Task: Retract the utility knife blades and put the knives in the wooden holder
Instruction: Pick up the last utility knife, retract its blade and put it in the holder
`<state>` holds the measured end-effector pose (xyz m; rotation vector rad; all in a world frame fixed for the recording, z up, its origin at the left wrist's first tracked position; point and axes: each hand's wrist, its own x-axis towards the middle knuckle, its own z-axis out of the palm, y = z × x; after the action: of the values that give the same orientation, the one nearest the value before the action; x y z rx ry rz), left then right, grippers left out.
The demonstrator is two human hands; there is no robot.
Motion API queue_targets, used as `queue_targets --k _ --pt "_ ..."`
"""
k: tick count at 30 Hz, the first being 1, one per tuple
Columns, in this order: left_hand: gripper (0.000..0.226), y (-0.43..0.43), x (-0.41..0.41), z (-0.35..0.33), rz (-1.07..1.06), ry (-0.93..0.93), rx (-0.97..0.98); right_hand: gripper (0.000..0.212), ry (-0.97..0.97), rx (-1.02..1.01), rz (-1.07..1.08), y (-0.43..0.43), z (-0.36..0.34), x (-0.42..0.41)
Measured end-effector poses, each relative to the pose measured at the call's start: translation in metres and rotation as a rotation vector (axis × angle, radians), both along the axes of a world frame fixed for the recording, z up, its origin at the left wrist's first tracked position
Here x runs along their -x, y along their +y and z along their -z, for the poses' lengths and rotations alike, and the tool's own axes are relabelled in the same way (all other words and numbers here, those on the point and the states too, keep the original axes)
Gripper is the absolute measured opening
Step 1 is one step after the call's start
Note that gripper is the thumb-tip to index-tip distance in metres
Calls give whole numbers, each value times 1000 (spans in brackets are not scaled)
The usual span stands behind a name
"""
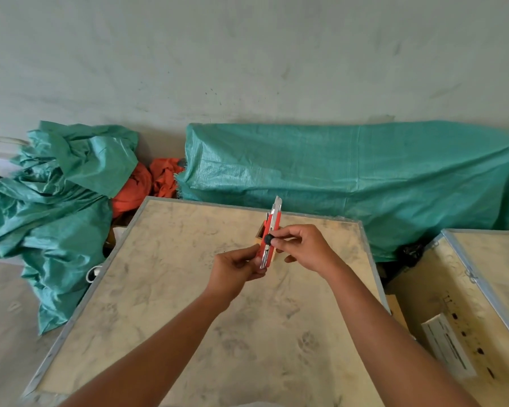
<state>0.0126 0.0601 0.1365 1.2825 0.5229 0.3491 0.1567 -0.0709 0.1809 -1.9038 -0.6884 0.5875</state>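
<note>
A red utility knife (pixel 271 230) is held upright above the crate top, its silver blade (pixel 277 203) sticking out at the top. My left hand (pixel 238 267) grips the knife's lower end. My right hand (pixel 304 248) pinches the black slider knob (pixel 268 238) on the knife's side. Right behind the knife stands the small wooden holder (pixel 259 232), mostly hidden by the knife and my fingers; a red piece shows at its opening.
The work surface is a plywood crate top (pixel 218 318) with a metal edge. A second crate (pixel 467 304) with a white label stands at the right. Green tarps (pixel 350 177) and orange cloth (pixel 141 186) lie behind and to the left.
</note>
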Motion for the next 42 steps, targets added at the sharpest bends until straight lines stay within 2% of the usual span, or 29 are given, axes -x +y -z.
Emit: queue_targets --k 5,9,11,15,18,22,25,28,32,35,38,42 --pt "32 3 -15 -21 40 -86 51 17 -47 67 -104 -1 -23 -7" --pt "40 6 -24 -35 117 -139 95 30 -128 27 -130 0 -40 -12" --pt "41 7 -28 -42 165 -167 92 30 -195 37 -136 -1 -48 -16" --pt "44 7 -33 -52 205 -208 44 12 -271 2 -32 -2 -53 -15" --pt "44 6 -36 -57 210 -204 13 17 -347 -21 1 -4 -53 -13" --pt "43 4 -36 -59 196 -196 -20 20 -295 -29 -61 -11 -55 -15" --pt "44 0 -35 -59 201 -197 -43 14 -337 -31 -4 -11 -53 -13" --pt "45 -2 -34 -61 205 -202 -59 20 -370 -43 36 -10 -50 -11" --pt "46 0 -36 -61 181 -206 -63 24 -356 -41 -31 -12 -50 -13" --pt "46 -1 -39 -58 187 -201 -82 19 -382 -58 39 -11 -46 -13" --pt "45 -1 -43 -53 200 -199 -70 30 -416 -75 101 -8 -40 -15" --pt "49 3 -50 -46 214 -166 -62 21 -249 -155 111 -8 -35 -32"
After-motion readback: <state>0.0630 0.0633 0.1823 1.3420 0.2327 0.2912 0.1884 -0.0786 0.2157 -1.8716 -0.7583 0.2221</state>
